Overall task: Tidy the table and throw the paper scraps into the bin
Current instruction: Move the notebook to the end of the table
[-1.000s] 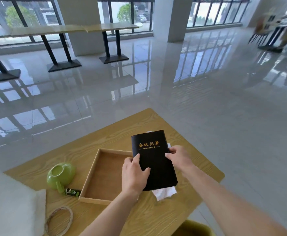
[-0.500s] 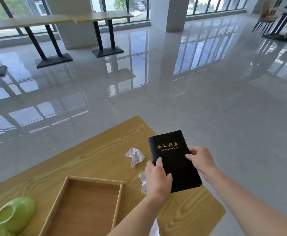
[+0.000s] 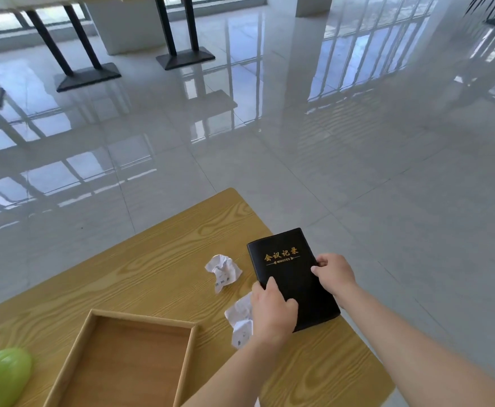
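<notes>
A glossy pale tiled floor [image 3: 299,142] reflecting window frames fills the room, with two black-legged tables [image 3: 87,74] at the far side. Nearer is a light wood-grain surface [image 3: 152,259] carrying one open wooden tray [image 3: 140,318], one green rounded dish [image 3: 2,374] cut by the lower left corner, and two crumpled white paper scraps. One scrap [image 3: 223,271] lies just left of the single black notebook [image 3: 287,268]; the other scrap [image 3: 240,318] sits beside the left hand [image 3: 274,312], partly hidden by it. The notebook, lettered in gold, is at the surface's right edge. Both hands have a grip on it: the left hand clasps its near left edge, thumb on the cover, and the right hand [image 3: 335,273] pinches its right edge.
</notes>
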{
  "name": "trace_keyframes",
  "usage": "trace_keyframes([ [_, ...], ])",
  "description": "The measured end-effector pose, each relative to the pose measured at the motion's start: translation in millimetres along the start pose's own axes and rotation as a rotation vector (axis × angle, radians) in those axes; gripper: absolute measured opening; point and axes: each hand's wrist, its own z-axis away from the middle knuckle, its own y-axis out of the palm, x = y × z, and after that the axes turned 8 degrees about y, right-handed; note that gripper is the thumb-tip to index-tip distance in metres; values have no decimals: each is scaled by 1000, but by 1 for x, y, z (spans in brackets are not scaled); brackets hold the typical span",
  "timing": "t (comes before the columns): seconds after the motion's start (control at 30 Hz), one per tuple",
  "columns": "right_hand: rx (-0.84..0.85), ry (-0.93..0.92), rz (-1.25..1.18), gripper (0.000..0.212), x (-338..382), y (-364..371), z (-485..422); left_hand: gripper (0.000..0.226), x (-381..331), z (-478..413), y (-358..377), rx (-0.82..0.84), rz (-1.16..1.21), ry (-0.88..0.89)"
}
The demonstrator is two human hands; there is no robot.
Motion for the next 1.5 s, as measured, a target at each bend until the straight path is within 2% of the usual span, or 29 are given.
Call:
trace_keyframes([
  [0.23, -58, -78, 119, 26, 20, 26, -3, 32, 13, -13, -21, -39, -29, 46],
  [0.4, -107, -165, 165, 25, 42, 43, -1, 59, 26, -12, -30, -26, -82, 58],
  [0.53, -91, -215, 153, 34, 59, 60, 0, 58, 40, -13, -38, -78, -162, 97],
  [0.73, -44, -342, 172, 47, 65, 70, 2, 66, 55, -17, -42, -68, -436, 237],
  [0.87, -5, -424, 283, 58, 47, 72, 7, 65, 61, -19, -40, -50, -494, 281],
  [1.03, -22, -434, 385, 55, 45, 75, 5, 68, 64, -23, -38, -20, -569, 303],
  [1.5, -17, -427, 399, 54, 57, 71, 8, 69, 62, -26, -50, -15, -705, 341],
])
